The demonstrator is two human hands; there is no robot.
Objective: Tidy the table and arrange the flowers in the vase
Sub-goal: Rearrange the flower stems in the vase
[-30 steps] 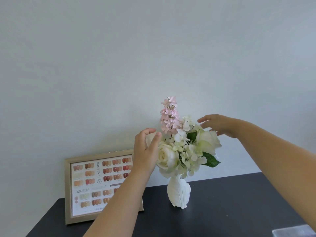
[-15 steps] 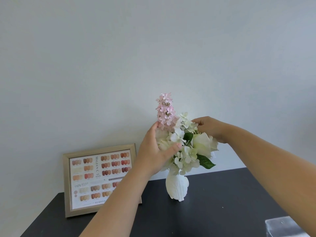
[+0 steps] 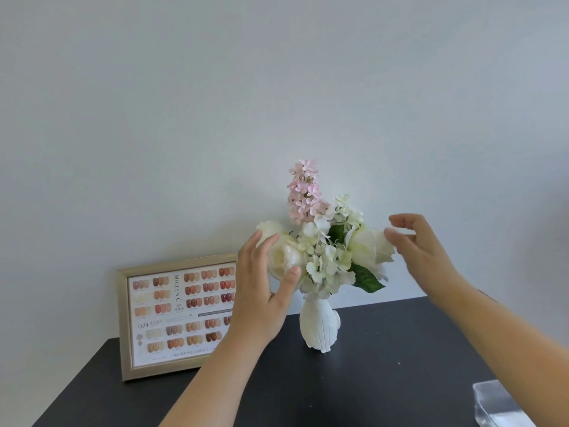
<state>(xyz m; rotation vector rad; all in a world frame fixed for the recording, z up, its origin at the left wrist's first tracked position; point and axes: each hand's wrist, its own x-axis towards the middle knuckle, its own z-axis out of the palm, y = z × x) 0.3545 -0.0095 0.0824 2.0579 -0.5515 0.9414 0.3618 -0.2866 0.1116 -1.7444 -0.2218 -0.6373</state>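
Observation:
A small white ribbed vase (image 3: pixel 318 329) stands upright on the black table (image 3: pixel 385 365), near the wall. It holds a bunch of flowers (image 3: pixel 328 257): white roses left and right, pale small blossoms in the middle, a green leaf, and a tall pink spike (image 3: pixel 303 192) at the top. My left hand (image 3: pixel 263 291) is open at the left side of the bunch, thumb against the left rose. My right hand (image 3: pixel 415 245) is open at the right side, fingertips close to the right rose. Neither hand grips anything.
A gold-framed colour chart (image 3: pixel 178 312) leans against the wall left of the vase, partly behind my left hand. A clear block-like object (image 3: pixel 498 405) sits at the table's right front corner. The pale wall rises directly behind the table.
Both hands have come off the flowers and spread apart to the sides of the bunch; half a second ago they were pressed into it. The bunch looks wider.

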